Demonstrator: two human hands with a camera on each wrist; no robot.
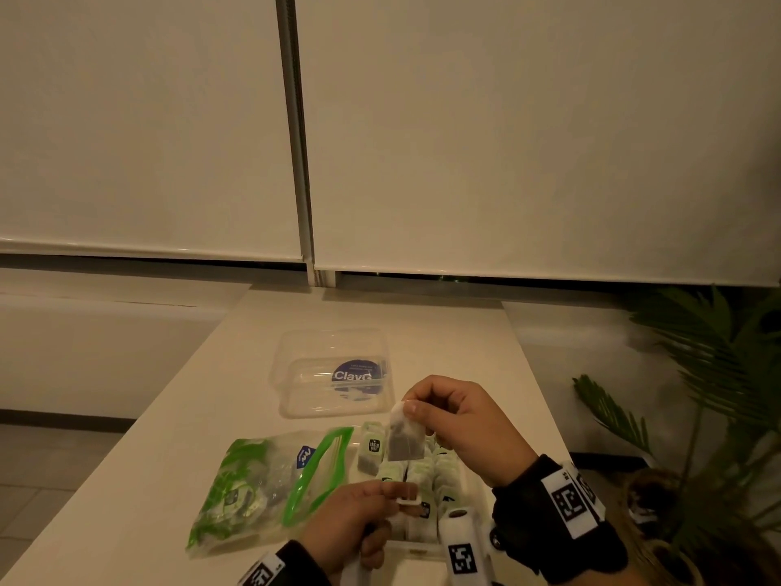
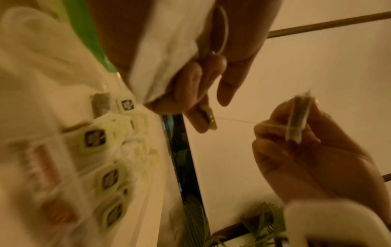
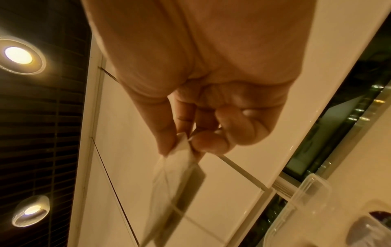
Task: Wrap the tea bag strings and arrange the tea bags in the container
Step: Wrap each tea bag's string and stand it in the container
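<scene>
My right hand (image 1: pixel 412 410) pinches the top of a tea bag (image 1: pixel 405 437) and holds it up over the clear container (image 1: pixel 418 549). In the right wrist view the thumb and finger of that hand (image 3: pixel 186 145) grip the bag's folded top, and the tea bag (image 3: pixel 175 182) hangs below. My left hand (image 1: pixel 397 496) sits lower and nearer to me, pinching the paper tag (image 2: pixel 210 117). A thin string (image 2: pixel 234 120) runs taut from the tag to the tea bag (image 2: pixel 298 120). Several tea bags (image 2: pixel 95 138) with dark-printed tags lie in rows in the container.
A clear lid (image 1: pixel 334 374) with a blue round label lies farther back on the white table (image 1: pixel 169 458). A green zip bag (image 1: pixel 262 480) holding more tea bags lies left of the container. A potted plant (image 1: pixel 697 416) stands off the table's right edge.
</scene>
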